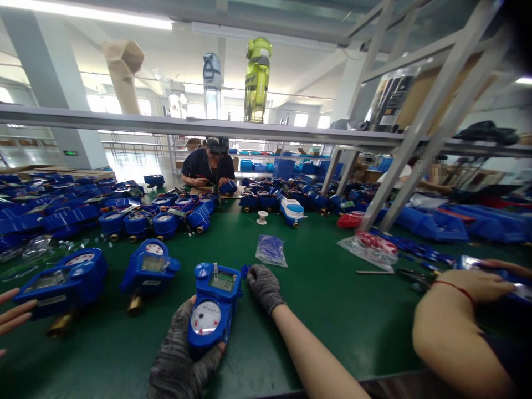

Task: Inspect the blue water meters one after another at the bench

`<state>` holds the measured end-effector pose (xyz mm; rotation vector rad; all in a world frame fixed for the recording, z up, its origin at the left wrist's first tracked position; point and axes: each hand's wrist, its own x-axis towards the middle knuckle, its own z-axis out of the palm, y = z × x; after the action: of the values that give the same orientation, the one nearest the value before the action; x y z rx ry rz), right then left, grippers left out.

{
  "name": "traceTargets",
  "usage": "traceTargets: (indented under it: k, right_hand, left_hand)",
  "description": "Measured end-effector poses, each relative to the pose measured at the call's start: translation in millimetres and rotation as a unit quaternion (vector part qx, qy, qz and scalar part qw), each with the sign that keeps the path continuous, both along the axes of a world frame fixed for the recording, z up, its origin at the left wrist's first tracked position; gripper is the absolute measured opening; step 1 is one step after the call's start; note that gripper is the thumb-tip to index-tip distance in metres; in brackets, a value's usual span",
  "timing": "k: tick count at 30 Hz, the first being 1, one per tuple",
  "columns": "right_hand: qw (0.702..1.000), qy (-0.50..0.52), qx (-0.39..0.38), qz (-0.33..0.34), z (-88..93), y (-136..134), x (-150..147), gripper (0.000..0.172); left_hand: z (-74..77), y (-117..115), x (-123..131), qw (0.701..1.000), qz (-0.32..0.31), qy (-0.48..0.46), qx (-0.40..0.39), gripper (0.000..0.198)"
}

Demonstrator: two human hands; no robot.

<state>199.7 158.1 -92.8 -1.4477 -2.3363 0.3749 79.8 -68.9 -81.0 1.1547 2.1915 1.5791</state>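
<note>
A fingerless-gloved left hand (179,354) cradles a glossy, round-dialled blue meter (215,307).

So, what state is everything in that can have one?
Held meter: display and dial showing.
Left hand: gripping the held meter.
Right hand: curled beside small blue parts; grip unclear.
Plastic bag: lying flat; sealing unclear.
Lime bottle: upright, lid on.
Grey-blue bottle: upright, lid on.
Ceiling light: on.
</note>
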Motion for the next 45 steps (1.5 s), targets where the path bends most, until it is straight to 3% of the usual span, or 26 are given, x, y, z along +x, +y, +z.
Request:
traceTargets:
  k: [8, 16, 21, 24, 28, 39, 42, 45]
  right_hand:
    - [0.99, -0.107, 0.074, 0.057, 0.4, -25.3, 27.6, 0.029]
    - [0.997, -0.049, 0.04, 0.038, -3.1, -18.2, 28.3, 0.023]
    - [0.995, 0.088, 0.005, 0.038, 3.9, -30.8, 33.1, 0.019]
    - [0.975, 0.2, -0.004, 0.095, 6.0, -45.9, 36.1, 0.014]
    - [0.956, 0.254, 0.017, 0.145, 3.3, -58.6, 34.7, 0.01]
    - [0.961, 0.162, 0.118, 0.191, 23.7, -65.6, 32.9, 0.012]
    - [0.955, 0.131, 0.154, 0.216, 24.1, -67.4, 34.3, 0.012]
    - [0.957, 0.137, 0.164, 0.199, 19.6, -70.1, 33.9, 0.013]
  left_hand:
    - [2.2, -3.4, -25.6, 0.994, -0.096, -0.029, -0.04, 0.086]
    - [8.7, -3.8, -18.1, 0.996, -0.057, 0.016, -0.072, 0.086]
    - [9.5, -0.2, -16.1, 0.996, -0.056, -0.006, -0.064, 0.086]
    - [11.0, -0.3, -14.7, 0.996, -0.049, 0.016, -0.067, 0.085]
    - [12.5, 0.3, -14.2, 0.997, -0.042, 0.024, -0.068, 0.086]
    - [7.2, -1.0, -14.3, 0.996, -0.043, 0.058, -0.047, 0.083]
    - [5.2, -0.1, -15.0, 0.996, -0.045, 0.06, -0.037, 0.082]
    - [4.8, -0.4, -15.1, 0.996, -0.045, 0.066, -0.038, 0.082]
